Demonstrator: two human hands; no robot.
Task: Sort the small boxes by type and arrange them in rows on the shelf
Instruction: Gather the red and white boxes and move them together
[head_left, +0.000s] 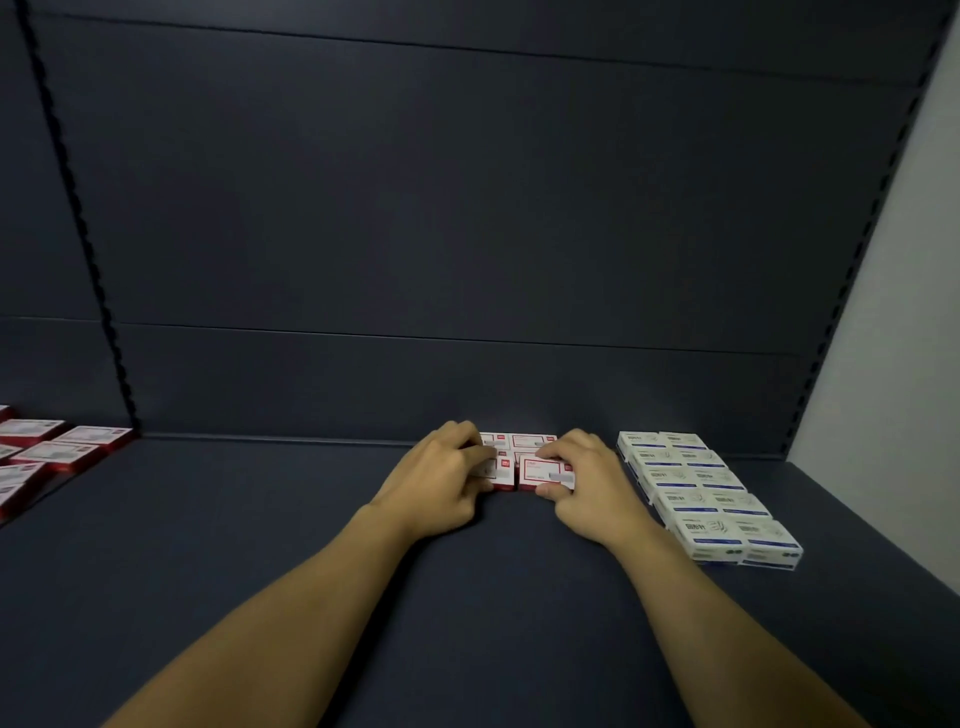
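Red cardboard boxes (524, 462), rectangular, gripped by both hands (519, 480)

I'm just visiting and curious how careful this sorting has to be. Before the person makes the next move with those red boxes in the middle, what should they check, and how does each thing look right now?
1. Left hand grips the front left red box: ok.
2. Right hand grips the front right red box: ok.
3. The two front boxes sit side by side, touching: ok.
4. They line up with the red row behind: cannot tell, fingers hide the edges.
5. Blue and white boxes sit apart in their own rows: ok.
6. All red boxes gathered: not ok, loose red boxes lie at far left.
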